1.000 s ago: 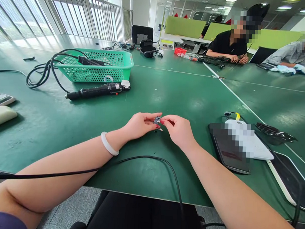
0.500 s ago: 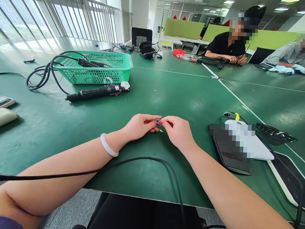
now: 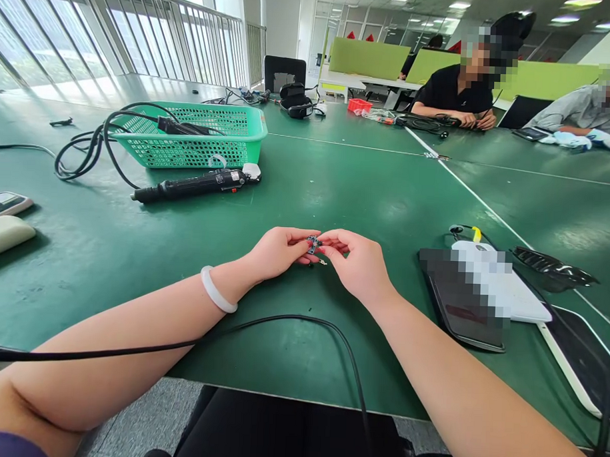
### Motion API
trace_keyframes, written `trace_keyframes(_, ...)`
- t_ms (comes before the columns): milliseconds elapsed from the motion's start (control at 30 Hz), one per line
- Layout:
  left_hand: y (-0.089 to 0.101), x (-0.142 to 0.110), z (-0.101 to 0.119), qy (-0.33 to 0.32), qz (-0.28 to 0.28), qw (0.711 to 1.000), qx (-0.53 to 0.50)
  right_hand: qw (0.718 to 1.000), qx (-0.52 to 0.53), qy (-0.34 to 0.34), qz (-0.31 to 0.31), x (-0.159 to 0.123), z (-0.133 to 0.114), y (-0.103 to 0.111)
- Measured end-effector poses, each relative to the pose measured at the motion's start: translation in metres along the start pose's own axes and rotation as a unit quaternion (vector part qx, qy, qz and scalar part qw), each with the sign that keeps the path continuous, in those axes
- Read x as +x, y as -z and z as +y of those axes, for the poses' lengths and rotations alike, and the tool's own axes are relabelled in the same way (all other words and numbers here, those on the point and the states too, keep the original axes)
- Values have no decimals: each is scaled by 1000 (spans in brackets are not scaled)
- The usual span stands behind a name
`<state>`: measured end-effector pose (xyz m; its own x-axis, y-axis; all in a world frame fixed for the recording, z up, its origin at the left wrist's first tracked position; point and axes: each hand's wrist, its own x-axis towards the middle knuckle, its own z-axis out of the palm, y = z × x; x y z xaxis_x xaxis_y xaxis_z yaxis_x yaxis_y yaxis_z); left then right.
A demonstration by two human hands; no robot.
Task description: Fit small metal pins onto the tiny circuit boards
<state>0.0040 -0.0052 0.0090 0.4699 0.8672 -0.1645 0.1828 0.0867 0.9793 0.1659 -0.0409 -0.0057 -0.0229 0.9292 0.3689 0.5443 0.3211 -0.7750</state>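
Note:
Between my fingertips, just above the green table, is a small dark piece with pale marks that looks like a circuit board [image 3: 312, 244]. My left hand [image 3: 280, 253] pinches it from the left, thumb on the near side. From the right, the closed thumb and fingertips of my right hand [image 3: 356, 260] meet the piece's edge. A small pale, metallic-looking end sticks out below, near the left fingertips. Fingers cover much of the piece, so its full shape is hidden.
A green basket [image 3: 197, 151] holding a cabled tool stands at the back left, a black electric screwdriver [image 3: 196, 186] before it. Phones [image 3: 462, 307] lie at right. A black cable [image 3: 282, 318] crosses my left forearm. Two people sit across the table [image 3: 336, 183].
My right fingers have shifted slightly on the small board, and more of its face shows between my hands. The view has moved very slightly; everything else lies as before.

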Motion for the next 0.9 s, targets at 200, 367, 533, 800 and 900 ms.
trace_keyframes(200,0,0,-2,-13,-16,1000,-17,1000,-19,10,11,1,-1,1)
trace_keyframes(367,1,2,-6,-16,5,999,-46,999,-21,-14,26,1,-5,3)
trace_keyframes(533,2,2,-6,-31,0,999,-24,997,25,-72,29,3,-1,2)
trace_keyframes(800,2,2,-8,-46,-6,999,16,985,107,-134,14,5,4,0)
trace_keyframes(900,1,1,-6,-50,-4,998,32,983,122,-139,6,5,2,0)
